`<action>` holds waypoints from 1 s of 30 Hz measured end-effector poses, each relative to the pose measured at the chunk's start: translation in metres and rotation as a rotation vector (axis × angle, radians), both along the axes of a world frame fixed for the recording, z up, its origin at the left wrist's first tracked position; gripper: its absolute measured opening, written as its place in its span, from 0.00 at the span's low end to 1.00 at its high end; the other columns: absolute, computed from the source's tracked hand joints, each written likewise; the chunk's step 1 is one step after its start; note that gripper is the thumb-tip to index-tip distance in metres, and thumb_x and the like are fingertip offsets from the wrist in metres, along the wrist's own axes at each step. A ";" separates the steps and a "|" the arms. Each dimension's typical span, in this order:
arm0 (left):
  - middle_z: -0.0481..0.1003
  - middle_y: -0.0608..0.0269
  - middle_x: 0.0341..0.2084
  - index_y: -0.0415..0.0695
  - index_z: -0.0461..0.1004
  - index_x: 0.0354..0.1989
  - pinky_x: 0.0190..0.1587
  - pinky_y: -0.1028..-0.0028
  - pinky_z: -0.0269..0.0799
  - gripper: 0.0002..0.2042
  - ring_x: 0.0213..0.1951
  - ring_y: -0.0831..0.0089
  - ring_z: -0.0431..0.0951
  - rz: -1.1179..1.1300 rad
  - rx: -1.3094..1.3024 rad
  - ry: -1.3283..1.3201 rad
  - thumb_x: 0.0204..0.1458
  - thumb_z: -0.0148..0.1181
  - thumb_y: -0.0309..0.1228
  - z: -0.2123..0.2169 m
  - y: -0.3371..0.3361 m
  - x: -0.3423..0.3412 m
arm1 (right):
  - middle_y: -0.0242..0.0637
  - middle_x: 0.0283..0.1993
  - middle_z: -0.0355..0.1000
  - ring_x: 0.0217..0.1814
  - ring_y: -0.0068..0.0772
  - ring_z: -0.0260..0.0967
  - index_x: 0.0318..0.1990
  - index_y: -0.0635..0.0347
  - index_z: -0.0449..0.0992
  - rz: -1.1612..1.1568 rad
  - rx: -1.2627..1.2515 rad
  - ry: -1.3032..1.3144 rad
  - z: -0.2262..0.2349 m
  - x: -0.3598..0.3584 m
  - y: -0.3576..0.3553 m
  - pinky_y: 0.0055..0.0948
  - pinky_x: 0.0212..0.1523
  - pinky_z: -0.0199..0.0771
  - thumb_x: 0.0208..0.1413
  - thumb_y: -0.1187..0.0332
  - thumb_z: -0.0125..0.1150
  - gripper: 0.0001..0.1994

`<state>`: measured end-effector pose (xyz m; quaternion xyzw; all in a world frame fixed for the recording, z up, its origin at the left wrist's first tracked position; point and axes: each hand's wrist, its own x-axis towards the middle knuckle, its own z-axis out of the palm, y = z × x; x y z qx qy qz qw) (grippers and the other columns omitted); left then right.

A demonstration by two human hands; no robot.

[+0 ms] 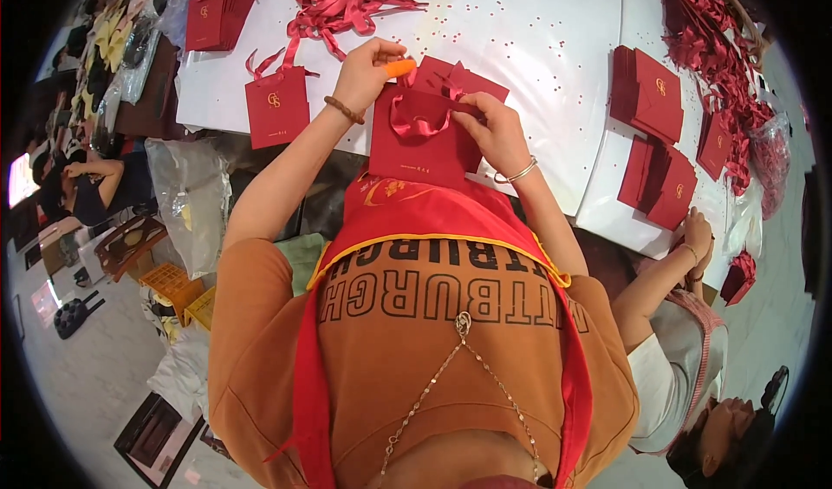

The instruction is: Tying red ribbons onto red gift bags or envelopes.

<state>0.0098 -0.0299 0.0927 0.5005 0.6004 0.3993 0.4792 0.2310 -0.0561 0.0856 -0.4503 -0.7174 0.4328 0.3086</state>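
A small red paper gift bag stands at the table's near edge in front of me, leaning against my red apron. A red ribbon handle loops down over its front. My left hand is at the bag's upper left corner, an orange finger cover on one finger, its fingers closed on ribbon there. At the upper right corner, my right hand pinches the bag's top edge close to the ribbon. Another red bag lies behind it, partly covered.
A finished-looking red bag with ribbon lies to the left. Loose red ribbons are heaped at the far side. Stacked red bags lie far left, more bags at right. A co-worker's hands are at the right table edge.
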 end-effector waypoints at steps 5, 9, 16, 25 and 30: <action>0.71 0.66 0.24 0.41 0.67 0.44 0.28 0.84 0.64 0.13 0.26 0.83 0.70 -0.248 -0.005 0.165 0.48 0.54 0.24 0.020 0.000 0.015 | 0.43 0.33 0.70 0.32 0.43 0.69 0.36 0.63 0.71 0.009 0.047 0.018 -0.001 -0.002 0.000 0.31 0.33 0.68 0.45 0.73 0.59 0.10; 0.69 0.67 0.20 0.41 0.68 0.44 0.24 0.80 0.60 0.15 0.23 0.82 0.66 -0.462 -0.221 0.369 0.47 0.55 0.30 0.014 0.027 0.026 | 0.43 0.33 0.70 0.33 0.43 0.69 0.37 0.62 0.71 0.042 0.117 0.013 -0.002 -0.005 0.001 0.32 0.33 0.68 0.45 0.73 0.59 0.10; 0.69 0.66 0.16 0.39 0.73 0.28 0.22 0.78 0.61 0.16 0.20 0.80 0.66 -1.130 -0.065 0.755 0.48 0.55 0.42 0.009 0.053 0.027 | 0.43 0.34 0.70 0.32 0.44 0.69 0.38 0.61 0.69 0.080 0.132 0.011 0.001 -0.007 0.003 0.32 0.33 0.68 0.46 0.73 0.58 0.11; 0.64 0.72 0.13 0.44 0.68 0.23 0.13 0.83 0.48 0.10 0.11 0.86 0.56 -0.103 -0.281 0.053 0.47 0.59 0.36 -0.016 0.083 0.000 | 0.39 0.39 0.72 0.36 0.29 0.71 0.44 0.60 0.66 0.118 -0.074 0.042 0.000 0.000 0.006 0.23 0.34 0.69 0.48 0.73 0.59 0.15; 0.69 0.65 0.25 0.48 0.67 0.38 0.21 0.82 0.57 0.11 0.21 0.81 0.65 0.072 -0.276 -0.320 0.52 0.54 0.40 -0.007 0.076 -0.005 | 0.36 0.41 0.71 0.42 0.26 0.68 0.46 0.60 0.66 -0.001 -0.196 0.086 0.001 0.000 0.007 0.22 0.39 0.66 0.46 0.72 0.61 0.18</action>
